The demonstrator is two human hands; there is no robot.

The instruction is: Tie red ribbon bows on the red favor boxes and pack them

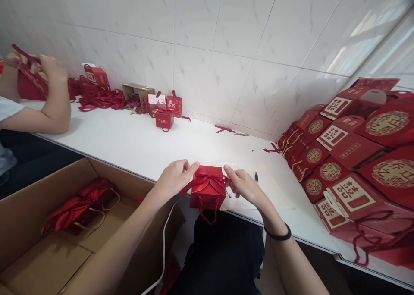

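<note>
A small red gift box (207, 196) with a twisted red cord handle stands at the front edge of the white table, between my hands. Across its top is a red satin ribbon (204, 178) tied in a bow. My left hand (176, 177) is closed at the left side of the bow, thumb stretched toward it, a ribbon tail hanging below. On the right side, my right hand (243, 183) pinches the ribbon between thumb and curled fingers. Some fingertips of both hands are hidden.
Stacked red gift boxes (347, 148) fill the table's right end. A pen (256, 176) lies on paper sheets (274, 193). Small boxes (164, 119) and heaped ribbons (101, 100) stand further left, near another person's arm (54, 96). A cardboard carton (42, 260) holds red bags.
</note>
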